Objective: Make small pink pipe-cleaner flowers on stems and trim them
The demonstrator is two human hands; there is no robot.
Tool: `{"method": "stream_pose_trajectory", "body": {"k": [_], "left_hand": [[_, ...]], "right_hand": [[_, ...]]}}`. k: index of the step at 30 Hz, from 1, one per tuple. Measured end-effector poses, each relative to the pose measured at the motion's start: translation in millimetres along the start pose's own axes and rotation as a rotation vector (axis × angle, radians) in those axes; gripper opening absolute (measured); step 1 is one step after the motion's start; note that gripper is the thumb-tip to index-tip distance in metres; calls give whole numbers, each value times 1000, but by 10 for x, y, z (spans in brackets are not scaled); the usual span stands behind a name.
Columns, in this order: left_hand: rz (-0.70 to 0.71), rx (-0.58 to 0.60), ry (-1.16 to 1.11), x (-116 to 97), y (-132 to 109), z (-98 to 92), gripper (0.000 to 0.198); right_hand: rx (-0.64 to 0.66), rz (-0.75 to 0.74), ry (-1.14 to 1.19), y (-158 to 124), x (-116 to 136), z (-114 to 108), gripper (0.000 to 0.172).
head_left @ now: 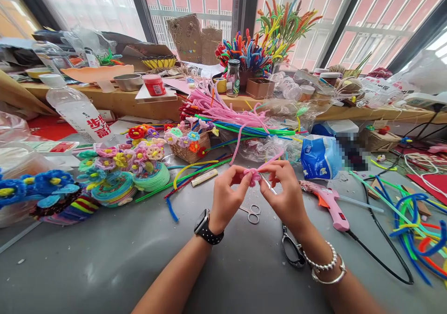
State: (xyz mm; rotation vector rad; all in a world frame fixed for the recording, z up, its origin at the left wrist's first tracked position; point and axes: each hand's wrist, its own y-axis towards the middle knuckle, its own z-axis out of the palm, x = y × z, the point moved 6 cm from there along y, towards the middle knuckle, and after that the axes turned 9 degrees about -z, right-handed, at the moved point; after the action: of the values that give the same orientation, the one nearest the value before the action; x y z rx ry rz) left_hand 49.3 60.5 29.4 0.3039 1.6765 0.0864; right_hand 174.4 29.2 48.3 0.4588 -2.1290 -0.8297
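My left hand point(226, 195) and my right hand point(284, 190) meet above the grey table point(122, 258), both pinching a pink pipe cleaner point(252, 174) coiled into a small fuzzy loop between the fingertips. Its free end rises to the right toward a heap of loose pipe cleaners point(230, 111). A black watch sits on my left wrist and silver bracelets on my right. Small scissors point(252, 213) lie on the table just under my hands. Larger black-handled scissors point(291, 249) lie partly hidden beneath my right wrist.
A pink glue gun point(330, 202) with a black cord lies to the right, beside a blue tissue pack point(319, 156). Finished pipe-cleaner flowers point(122, 165) and a small basket point(190, 149) fill the left. A water bottle point(78, 111) stands at left; tangled pipe cleaners point(415, 225) lie at right.
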Motion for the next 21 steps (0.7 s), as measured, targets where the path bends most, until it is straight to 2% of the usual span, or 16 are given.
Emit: {"method": "stream_pose_trajectory", "body": {"k": [9,13,21], "left_hand": [[-97,62,-87,77,34,43,18],[-111,85,-96,102,40,60,19],[1,15,124,53,15,36,17]], "right_hand": [[-5,-266,-270,-37,127,19,16],[4,-333,-346,-49,117,17,18],[9,-370,-380,-60,108,75,14]]}}
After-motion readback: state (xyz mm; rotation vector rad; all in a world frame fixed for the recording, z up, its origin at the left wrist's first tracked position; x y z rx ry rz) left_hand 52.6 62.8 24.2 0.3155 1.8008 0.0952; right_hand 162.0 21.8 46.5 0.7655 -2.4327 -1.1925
